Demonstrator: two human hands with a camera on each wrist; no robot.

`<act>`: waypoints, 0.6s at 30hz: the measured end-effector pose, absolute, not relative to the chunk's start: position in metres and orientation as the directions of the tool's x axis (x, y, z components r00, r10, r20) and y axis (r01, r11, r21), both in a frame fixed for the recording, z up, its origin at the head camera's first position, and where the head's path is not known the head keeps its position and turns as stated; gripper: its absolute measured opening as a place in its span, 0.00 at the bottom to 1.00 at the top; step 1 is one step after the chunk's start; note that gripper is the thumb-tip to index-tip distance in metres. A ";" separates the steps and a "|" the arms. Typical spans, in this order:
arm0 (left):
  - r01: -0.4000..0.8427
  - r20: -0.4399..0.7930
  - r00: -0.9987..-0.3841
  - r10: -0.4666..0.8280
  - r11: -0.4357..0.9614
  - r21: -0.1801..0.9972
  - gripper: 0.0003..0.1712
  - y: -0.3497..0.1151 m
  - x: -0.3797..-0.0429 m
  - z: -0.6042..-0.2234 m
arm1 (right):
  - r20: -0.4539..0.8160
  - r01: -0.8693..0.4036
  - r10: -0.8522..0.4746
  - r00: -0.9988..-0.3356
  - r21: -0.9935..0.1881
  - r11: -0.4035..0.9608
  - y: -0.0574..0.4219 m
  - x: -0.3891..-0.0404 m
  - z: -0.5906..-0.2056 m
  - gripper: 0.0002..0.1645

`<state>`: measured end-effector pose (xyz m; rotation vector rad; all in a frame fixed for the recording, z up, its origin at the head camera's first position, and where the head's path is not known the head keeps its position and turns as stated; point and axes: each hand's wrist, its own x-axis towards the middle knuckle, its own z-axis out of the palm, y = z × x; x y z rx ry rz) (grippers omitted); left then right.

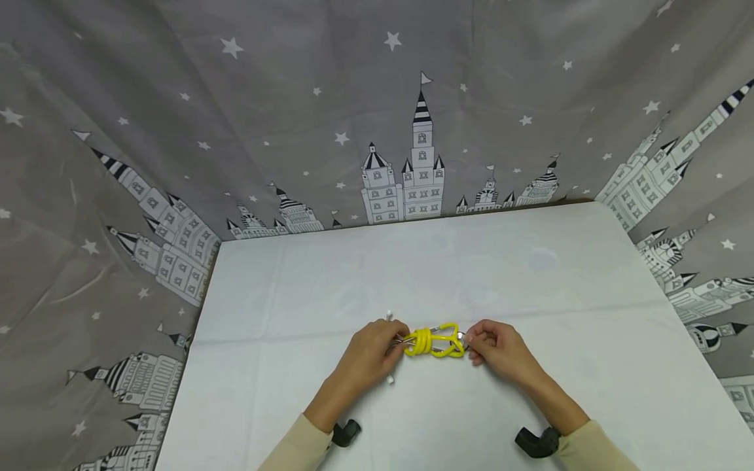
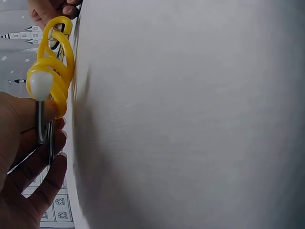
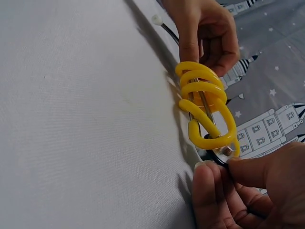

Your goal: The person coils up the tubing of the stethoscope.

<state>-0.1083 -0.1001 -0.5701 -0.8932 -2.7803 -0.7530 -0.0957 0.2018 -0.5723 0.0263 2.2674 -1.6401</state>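
A bundle of glossy yellow cord (image 1: 421, 341) is wound in several turns round thin metal rods. At its left end a rod curves up to a rounded white tip (image 2: 41, 85). My left hand (image 1: 371, 350) grips the rods there, thumb and fingers beside the coils. Loops of the cord stretch to the right, where a small shiny metal piece with a dark rim (image 3: 223, 153) sits. That end is pinched between the thumb and fingers of my right hand (image 1: 497, 347). The bundle is held lengthwise between both hands, close over the white table.
A white cloth-covered table (image 1: 471, 275) spreads under the hands. Grey curtains (image 1: 294, 78) printed with castles and stars stand at its back and sides. Black wrist mounts (image 1: 537, 442) sit by both beige sleeves (image 1: 595, 448).
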 end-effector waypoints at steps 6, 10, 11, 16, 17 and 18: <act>0.572 0.267 -0.820 0.507 0.707 0.415 0.11 -0.100 -0.107 -0.573 | -0.283 0.206 -0.184 -0.941 -0.913 0.352 0.200 -0.096 -0.571 0.11; 0.587 0.285 -0.810 0.513 0.698 0.411 0.11 -0.100 -0.106 -0.574 | -0.281 0.205 -0.194 -0.940 -0.919 0.336 0.202 -0.095 -0.571 0.12; 0.592 0.293 -0.806 0.514 0.692 0.413 0.11 -0.100 -0.106 -0.575 | -0.281 0.204 -0.198 -0.939 -0.919 0.337 0.202 -0.095 -0.571 0.12; 0.606 0.325 -0.795 0.512 0.653 0.454 0.11 -0.105 -0.106 -0.575 | -0.280 0.182 -0.198 -0.939 -0.896 0.405 0.205 -0.095 -0.571 0.11; 0.600 0.323 -0.800 0.506 0.649 0.469 0.11 -0.106 -0.106 -0.574 | -0.272 0.169 -0.190 -0.943 -0.886 0.432 0.207 -0.095 -0.571 0.11; 0.593 0.320 -0.805 0.500 0.651 0.474 0.11 -0.108 -0.106 -0.573 | -0.259 0.151 -0.178 -0.949 -0.873 0.464 0.208 -0.096 -0.570 0.10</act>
